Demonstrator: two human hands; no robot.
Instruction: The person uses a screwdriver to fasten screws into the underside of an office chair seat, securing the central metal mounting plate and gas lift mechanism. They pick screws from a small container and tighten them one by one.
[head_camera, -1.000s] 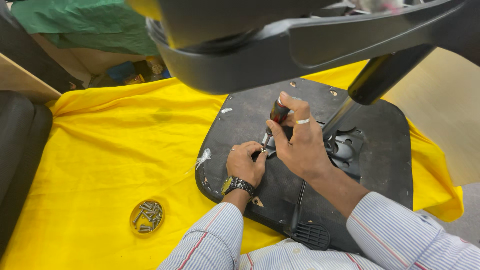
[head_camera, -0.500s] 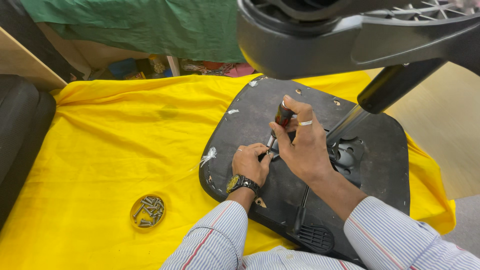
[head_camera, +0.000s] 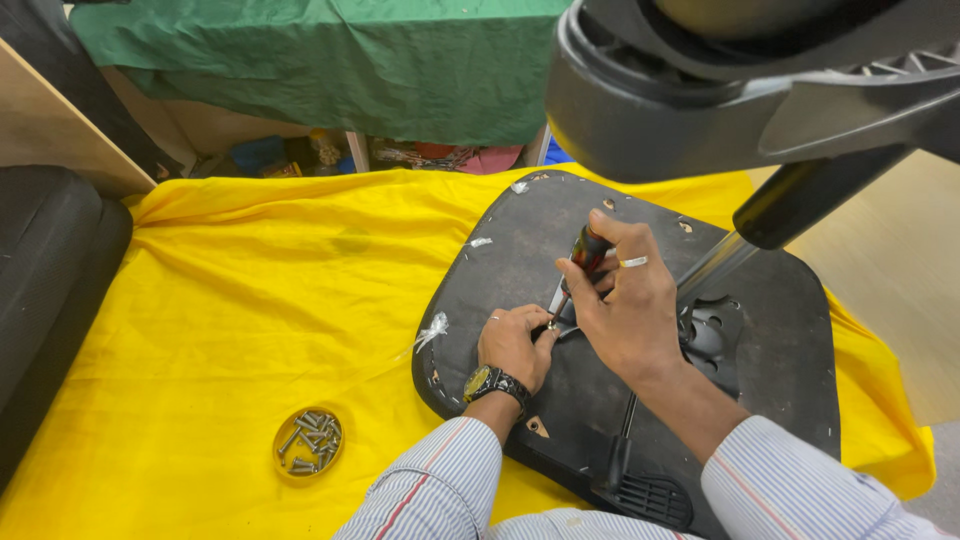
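Observation:
A black chair seat lies upside down on a yellow cloth. My right hand grips a screwdriver with a red and black handle, its tip pointing down at a metal bracket on the seat's underside. My left hand, with a watch on its wrist, rests on the seat with its fingers closed around the bracket right at the screwdriver's tip. The chair's metal column rises from the mechanism plate just right of my hands.
A small round dish of screws sits on the yellow cloth at the lower left. The chair's black wheeled base looms overhead at the upper right. A green cloth hangs behind, a black cushion lies left.
The view has tilted up and drifted, so the seat sits lower and further right. Both hands stay at the same bracket with the screwdriver in place.

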